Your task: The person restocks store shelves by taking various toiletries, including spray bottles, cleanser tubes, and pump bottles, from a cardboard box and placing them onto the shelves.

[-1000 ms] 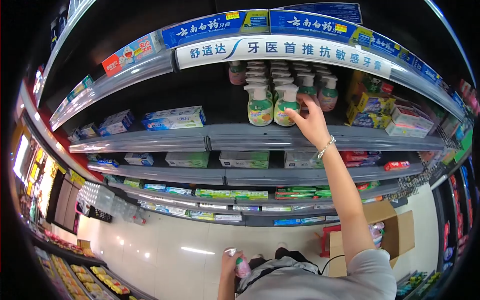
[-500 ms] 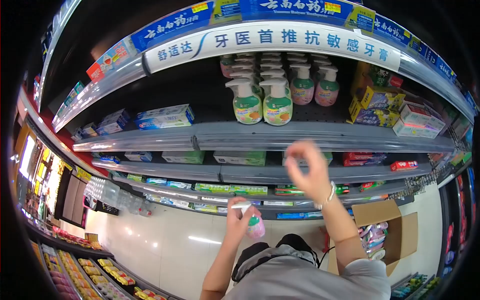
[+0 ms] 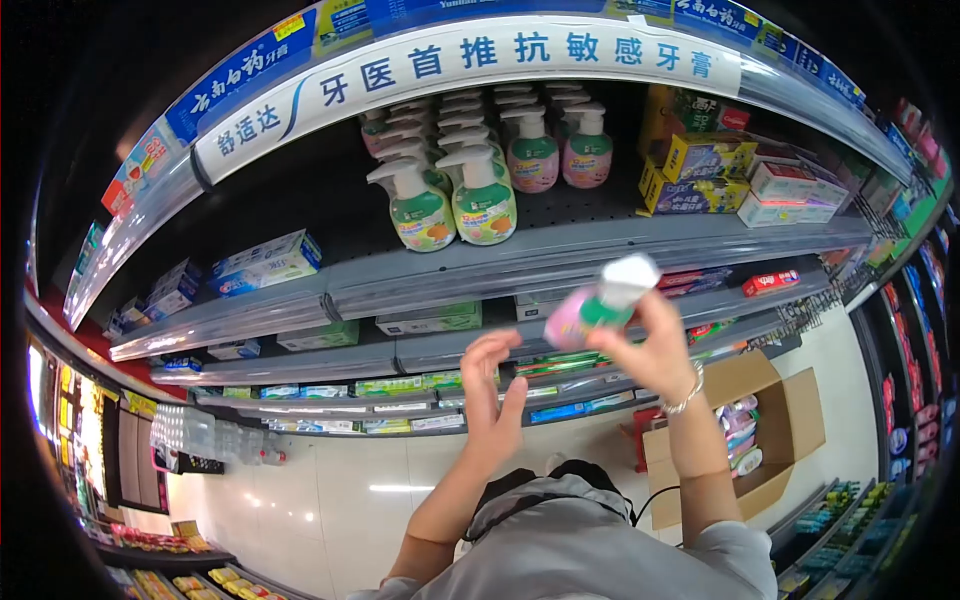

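two bare hands noted in the head view, both in front of the pump-bottle shelf (image 3: 450, 285). right hand (image 3: 655, 345), bracelet (image 3: 690, 396) at its wrist, is closed around a pink-and-green bottle (image 3: 588, 315); the bottle is tilted, white pump head uppermost, blurred, and sits before the shelf's front edge, apart from the stock on it. left hand (image 3: 490, 395) is open, fingers raised, also before the shelf. on the shelf, upright pump bottles (image 3: 484, 205) stand in rows, with pink bottles (image 3: 587, 155) among them. yellow boxes (image 3: 712, 158) are stacked toward the shelf's right end; a toothpaste carton (image 3: 268, 265) lies toward its left end. below the shelf's right part, an open cardboard box (image 3: 803, 410) contains colourful goods (image 3: 742, 430). a white sign (image 3: 450, 58) runs above the shelf.
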Available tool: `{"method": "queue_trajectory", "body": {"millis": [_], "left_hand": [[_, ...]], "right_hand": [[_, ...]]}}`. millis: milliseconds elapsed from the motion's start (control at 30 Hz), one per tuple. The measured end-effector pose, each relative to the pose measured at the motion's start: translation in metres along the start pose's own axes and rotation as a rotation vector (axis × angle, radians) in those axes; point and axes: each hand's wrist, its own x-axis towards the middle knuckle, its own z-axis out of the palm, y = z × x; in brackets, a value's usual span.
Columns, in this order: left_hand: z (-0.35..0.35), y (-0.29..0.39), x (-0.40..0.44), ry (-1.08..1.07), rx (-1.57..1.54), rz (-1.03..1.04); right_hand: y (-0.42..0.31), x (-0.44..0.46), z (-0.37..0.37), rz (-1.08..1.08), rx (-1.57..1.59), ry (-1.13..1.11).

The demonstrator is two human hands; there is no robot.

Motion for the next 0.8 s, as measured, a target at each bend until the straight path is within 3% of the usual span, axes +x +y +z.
{"method": "queue_trajectory", "body": {"millis": [67,133,267,433,600,800], "left_hand": [[-0.016,-0.013,-0.025,-0.121,-0.131,-0.355],[-0.04,-0.026,-0.058,-0.277,-0.018,-0.667],[-0.09,-0.06,-0.152,-0.381,0.462,-0.706],[-0.125,-0.056,-0.216,-0.28,0.281,-1.0],[-0.132,-0.063,-0.213,-0.307,0.334,-0.936],[-0.106,-0.051,-0.155,-0.508,0.467,-0.768]], "right_hand": [[-0.008,0.029,-0.003,-0.047,0.216,0.203],[-0.012,0.059,-0.012,-0.076,0.033,0.147],[0.013,0.11,-0.002,-0.007,-0.103,0.075],[0.038,0.13,0.021,-0.077,-0.342,0.147],[0.033,0.127,0.022,-0.061,-0.343,0.164],[0.039,0.125,0.023,-0.132,-0.374,0.146]]}}
